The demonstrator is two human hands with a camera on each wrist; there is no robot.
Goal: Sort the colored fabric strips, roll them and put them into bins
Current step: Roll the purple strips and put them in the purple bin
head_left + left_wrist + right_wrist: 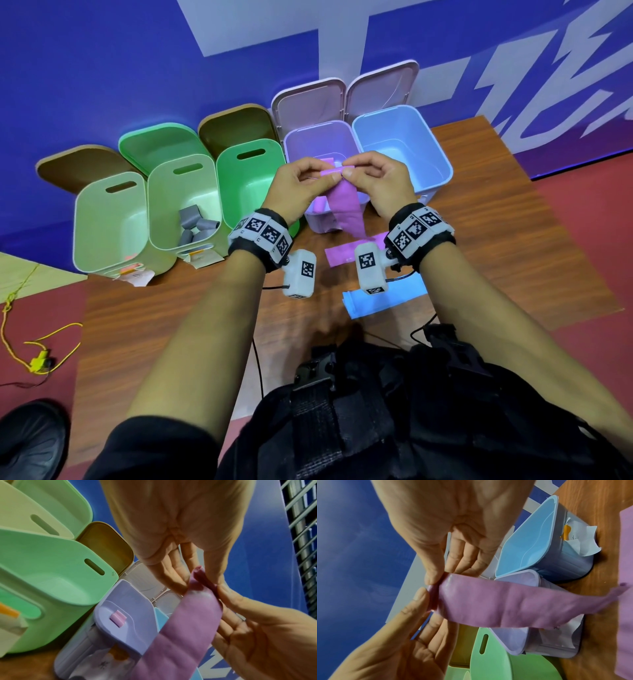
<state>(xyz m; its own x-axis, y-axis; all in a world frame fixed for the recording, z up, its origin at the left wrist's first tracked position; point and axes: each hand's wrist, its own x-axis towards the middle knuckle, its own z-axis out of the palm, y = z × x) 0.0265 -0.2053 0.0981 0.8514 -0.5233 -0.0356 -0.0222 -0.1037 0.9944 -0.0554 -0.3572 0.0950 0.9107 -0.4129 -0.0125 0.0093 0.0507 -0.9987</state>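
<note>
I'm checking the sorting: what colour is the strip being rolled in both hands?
Purple, clearest in the right wrist view: the strip pinched by both hands.

This looks to me like a staged recording space, not a home. I stand at a wooden table pushed against a blue wall printed with big white lettering. Coloured bins line the wall, the floor is red, and tag-marked bands wrap my wrists.
</note>
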